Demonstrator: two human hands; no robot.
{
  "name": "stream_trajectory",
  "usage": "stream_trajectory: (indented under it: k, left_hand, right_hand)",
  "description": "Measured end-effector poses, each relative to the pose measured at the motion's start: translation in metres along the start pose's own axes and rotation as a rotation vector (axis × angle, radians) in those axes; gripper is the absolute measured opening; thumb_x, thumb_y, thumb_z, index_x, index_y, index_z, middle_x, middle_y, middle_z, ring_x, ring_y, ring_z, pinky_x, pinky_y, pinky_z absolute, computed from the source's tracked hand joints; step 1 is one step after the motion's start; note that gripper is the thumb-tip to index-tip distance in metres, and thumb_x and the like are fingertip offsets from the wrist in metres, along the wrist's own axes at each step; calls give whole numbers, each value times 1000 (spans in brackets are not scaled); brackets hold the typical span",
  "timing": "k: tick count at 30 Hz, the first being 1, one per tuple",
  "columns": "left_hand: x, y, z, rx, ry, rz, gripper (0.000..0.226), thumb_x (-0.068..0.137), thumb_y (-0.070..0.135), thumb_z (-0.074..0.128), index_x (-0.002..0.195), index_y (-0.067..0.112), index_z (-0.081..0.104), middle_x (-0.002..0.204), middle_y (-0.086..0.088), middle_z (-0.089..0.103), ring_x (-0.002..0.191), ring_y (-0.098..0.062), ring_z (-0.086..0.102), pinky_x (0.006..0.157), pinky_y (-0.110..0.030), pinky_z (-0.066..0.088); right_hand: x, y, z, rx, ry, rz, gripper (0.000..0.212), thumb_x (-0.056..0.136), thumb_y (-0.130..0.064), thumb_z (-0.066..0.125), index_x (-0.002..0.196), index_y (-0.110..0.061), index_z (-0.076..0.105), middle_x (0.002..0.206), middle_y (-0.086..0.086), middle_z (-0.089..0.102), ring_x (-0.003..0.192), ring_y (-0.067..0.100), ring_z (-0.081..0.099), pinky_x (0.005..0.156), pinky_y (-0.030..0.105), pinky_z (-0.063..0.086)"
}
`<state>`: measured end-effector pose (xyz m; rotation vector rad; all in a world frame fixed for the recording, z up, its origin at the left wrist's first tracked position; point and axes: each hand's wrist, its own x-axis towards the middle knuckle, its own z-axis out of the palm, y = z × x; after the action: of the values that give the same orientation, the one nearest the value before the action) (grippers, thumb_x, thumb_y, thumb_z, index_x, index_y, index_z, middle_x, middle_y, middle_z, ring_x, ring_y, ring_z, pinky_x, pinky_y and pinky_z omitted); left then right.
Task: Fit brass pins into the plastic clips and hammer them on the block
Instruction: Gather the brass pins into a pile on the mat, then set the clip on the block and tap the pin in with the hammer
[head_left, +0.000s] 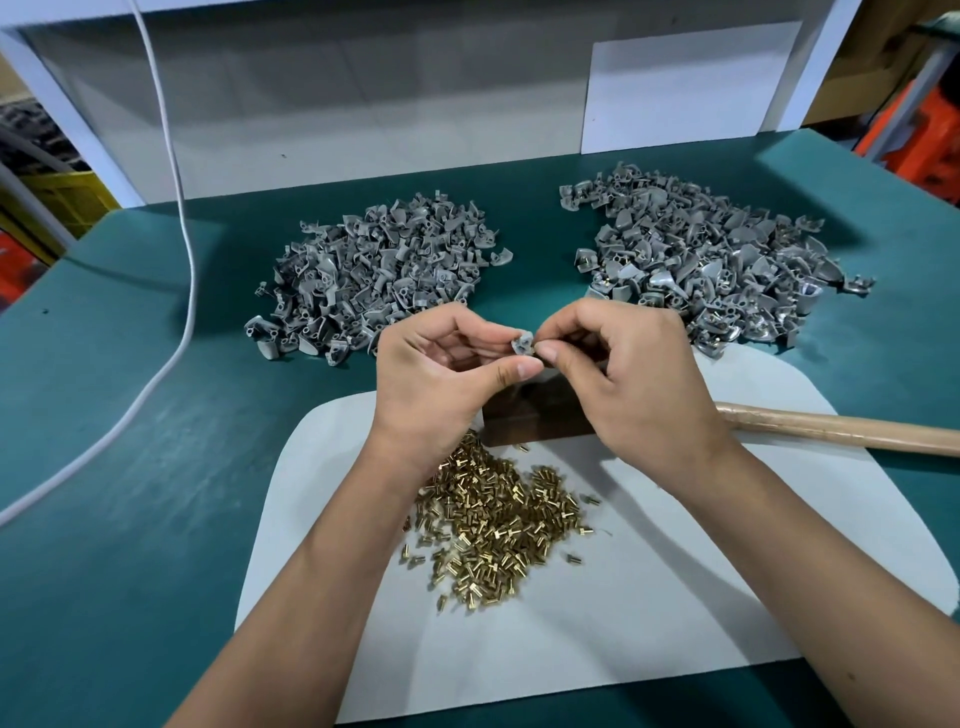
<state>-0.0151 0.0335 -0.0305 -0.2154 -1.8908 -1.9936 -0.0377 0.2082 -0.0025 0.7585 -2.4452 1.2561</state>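
My left hand (436, 374) pinches a small grey plastic clip (522, 344) between thumb and fingers, held above the dark block (535, 421). My right hand (623, 374) meets it from the right, its thumb and forefinger pinched at the clip's edge; the brass pin between them is hidden. A heap of brass pins (498, 519) lies on the white sheet (649, 597) under my wrists. The block is partly covered by both hands.
A pile of grey clips (384, 275) lies at the back left on the green table (130, 467), and a second pile with brass pins showing (717, 260) lies at the back right. A wooden handle (841, 431) lies to the right. A white cable (182, 260) runs down the left.
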Motion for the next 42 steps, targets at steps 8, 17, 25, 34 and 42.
stream_trajectory:
  k: [8,17,25,34,42]
  left_hand:
    - [-2,2,5,48,1,13,28,65,-4,90,80,14,74,81,-7,79,74,-18,77,72,-25,60]
    - [-5,4,7,94,7,19,26,63,0,92,82,6,74,83,-11,78,77,-26,77,76,-32,63]
    - [-4,9,19,131,-32,-6,28,63,1,92,84,5,74,83,-12,78,78,-27,77,77,-33,63]
    - [9,8,27,459,-96,-95,22,75,3,88,86,21,80,88,4,79,87,-11,76,92,-34,60]
    - [2,6,15,540,-40,-125,7,78,16,88,82,19,83,106,8,77,102,0,69,96,-15,47]
  right_hand:
    - [-2,-6,2,-121,5,-20,6,93,-9,69,94,-10,75,88,0,72,84,16,64,82,34,52]
    - [2,-5,-8,-146,-130,-34,7,96,-10,64,94,-12,71,89,-1,66,84,15,58,80,36,50]
    - [3,3,-22,-149,-175,-46,8,94,-7,65,94,-10,72,87,-6,65,83,8,56,78,16,41]
    - [5,51,-101,-536,-481,250,14,89,-35,76,84,-24,70,79,-9,69,76,10,65,68,26,49]
    - [-9,64,-105,-615,-672,222,21,84,-37,80,90,-28,62,85,-12,64,81,15,60,70,31,48]
